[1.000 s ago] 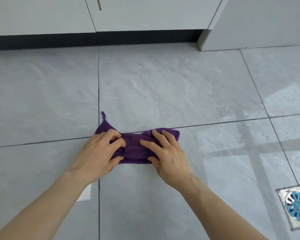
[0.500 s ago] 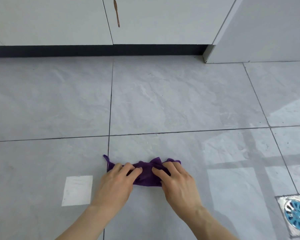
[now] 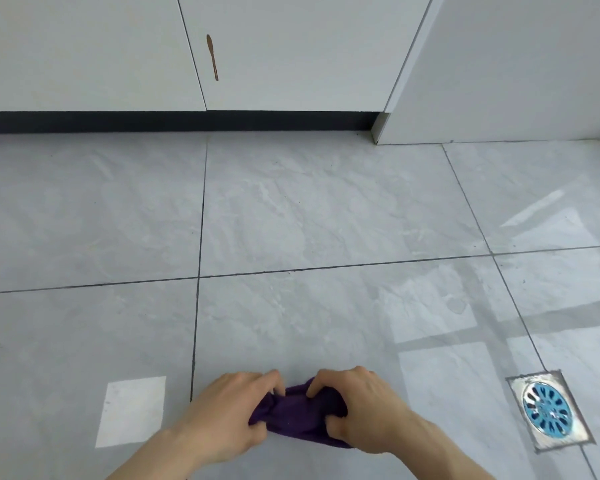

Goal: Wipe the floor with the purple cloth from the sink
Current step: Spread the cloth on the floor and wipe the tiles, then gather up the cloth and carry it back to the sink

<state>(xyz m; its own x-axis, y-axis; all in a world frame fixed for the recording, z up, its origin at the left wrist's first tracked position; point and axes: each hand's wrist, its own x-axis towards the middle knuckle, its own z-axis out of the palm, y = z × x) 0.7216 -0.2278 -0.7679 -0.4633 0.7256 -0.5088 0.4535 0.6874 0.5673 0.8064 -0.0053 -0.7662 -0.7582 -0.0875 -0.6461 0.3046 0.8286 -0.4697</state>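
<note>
Left hand [image 3: 229, 414] | right hand [image 3: 364, 407] | purple cloth [image 3: 297, 417] bunched between, gripped

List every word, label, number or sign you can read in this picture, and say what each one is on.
None: no readable text anywhere in the view.
The purple cloth under the hands shows no tag or print.
The cabinet doors carry only a brown streak, not writing.
The floor drain has a blue slotted cover, no lettering.
The pale square on the floor tiles is blank.

Bright, even daylight; window glare on the glossy floor [image 3: 430, 317], wide-angle bending at edges.
</note>
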